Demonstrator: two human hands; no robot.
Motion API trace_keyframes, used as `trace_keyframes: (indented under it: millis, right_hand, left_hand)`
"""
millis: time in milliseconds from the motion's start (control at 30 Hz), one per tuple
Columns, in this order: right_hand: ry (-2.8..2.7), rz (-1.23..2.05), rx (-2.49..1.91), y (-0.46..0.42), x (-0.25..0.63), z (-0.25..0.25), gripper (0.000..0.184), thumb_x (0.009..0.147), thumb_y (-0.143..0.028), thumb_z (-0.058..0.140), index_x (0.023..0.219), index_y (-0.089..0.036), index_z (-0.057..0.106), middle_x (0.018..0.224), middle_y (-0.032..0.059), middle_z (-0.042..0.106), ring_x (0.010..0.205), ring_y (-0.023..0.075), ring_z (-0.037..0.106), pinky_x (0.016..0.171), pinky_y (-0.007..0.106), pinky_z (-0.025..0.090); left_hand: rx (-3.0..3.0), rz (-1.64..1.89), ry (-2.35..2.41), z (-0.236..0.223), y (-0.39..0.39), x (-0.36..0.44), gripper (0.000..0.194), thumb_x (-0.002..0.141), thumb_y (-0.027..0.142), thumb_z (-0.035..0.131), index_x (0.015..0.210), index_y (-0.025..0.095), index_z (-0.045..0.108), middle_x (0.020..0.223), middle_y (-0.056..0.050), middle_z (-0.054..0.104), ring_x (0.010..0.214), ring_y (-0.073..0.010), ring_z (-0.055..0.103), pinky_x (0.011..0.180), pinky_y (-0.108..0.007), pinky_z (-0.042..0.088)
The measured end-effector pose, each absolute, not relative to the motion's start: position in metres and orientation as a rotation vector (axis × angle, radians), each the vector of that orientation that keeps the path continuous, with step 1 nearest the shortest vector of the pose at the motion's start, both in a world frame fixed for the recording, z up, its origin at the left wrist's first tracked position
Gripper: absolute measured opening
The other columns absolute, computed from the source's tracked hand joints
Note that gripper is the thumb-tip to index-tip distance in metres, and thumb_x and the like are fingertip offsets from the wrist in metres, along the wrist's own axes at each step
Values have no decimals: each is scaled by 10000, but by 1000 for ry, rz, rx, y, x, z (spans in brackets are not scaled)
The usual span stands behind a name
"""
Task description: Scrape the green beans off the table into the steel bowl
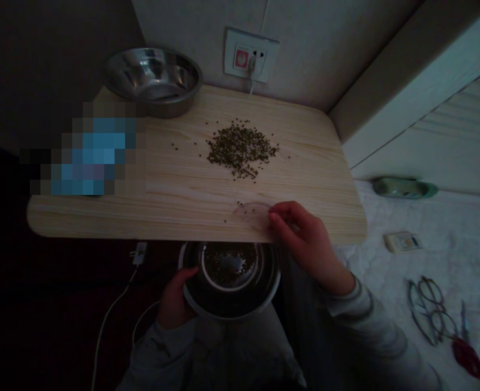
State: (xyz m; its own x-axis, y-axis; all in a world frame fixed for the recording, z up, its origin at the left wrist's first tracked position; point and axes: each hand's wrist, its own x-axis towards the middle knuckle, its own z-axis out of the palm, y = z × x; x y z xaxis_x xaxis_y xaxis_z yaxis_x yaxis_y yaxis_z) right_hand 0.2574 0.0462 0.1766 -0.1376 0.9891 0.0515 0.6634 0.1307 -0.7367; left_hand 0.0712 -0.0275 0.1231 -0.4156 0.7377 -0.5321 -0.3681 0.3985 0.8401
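My left hand (177,296) grips the side of a round, light-rimmed bowl (228,309), held over my lap just below the table's front edge. Small dark grains lie in its middle. My right hand (301,239) is at the front of the table, thumb and fingers pinched on the edge of a thin, clear round plastic piece (251,214), perhaps a lid. A few stray grains show at that clear piece. Behind it, a loose pile of small greenish-brown beans (242,146) is spread on the wooden tabletop (175,201).
A steel basin (152,81) stands at the table's back left. A pixelated blue item (97,152) lies left. A wall socket (250,57) holds a plug. On the white bedding (374,304) are a green case (405,188), a small box (403,241) and a red-handled tool (467,357).
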Motion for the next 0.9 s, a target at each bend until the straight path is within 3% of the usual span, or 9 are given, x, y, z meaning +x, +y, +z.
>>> trace_keyframes:
  millis: [100,233,500,700,833,900]
  right_hand:
    - [-1951,787,-1554,53,252,175,177,803,-326,425,858,-186,519,723,19,599,662,121,537,610,244,406]
    - [-2084,900,-1460,47,246,179,176,805,-327,423,850,-194,529,728,13,613,654,116,540,638,248,407]
    - [-1825,781,-1564,59,264,179,160,786,-312,458,844,-180,525,687,3,589,635,99,542,592,218,409]
    - [-1751,788,-1562,72,265,169,164,774,-326,466,829,-181,519,647,-8,573,595,98,543,550,215,408]
    - [-1800,847,-1510,66,261,171,160,776,-322,468,836,-184,523,685,-2,586,637,101,555,582,216,418]
    - [-1801,849,-1504,64,261,171,162,779,-322,465,844,-184,523,693,0,587,645,103,557,589,218,421]
  left_hand:
    - [364,1246,1573,117,-30,67,321,279,13,642,506,239,662,545,80,647,576,-109,547,621,-160,405]
    - [122,1199,1555,117,-27,61,129,405,146,605,467,254,639,508,63,642,519,-133,558,578,-230,438]
    - [314,1269,1610,119,-27,60,224,333,74,633,490,232,654,532,74,639,573,-111,532,592,-166,409]
    - [-68,1073,1627,116,-21,65,76,428,143,597,369,190,595,405,26,592,388,-102,497,448,-212,412]
    - [57,1167,1482,128,-25,71,122,447,122,557,439,218,633,438,60,609,418,-83,515,483,-176,415]
    - [181,1200,1520,130,-27,72,167,392,81,578,465,216,645,467,64,623,469,-84,535,523,-161,414]
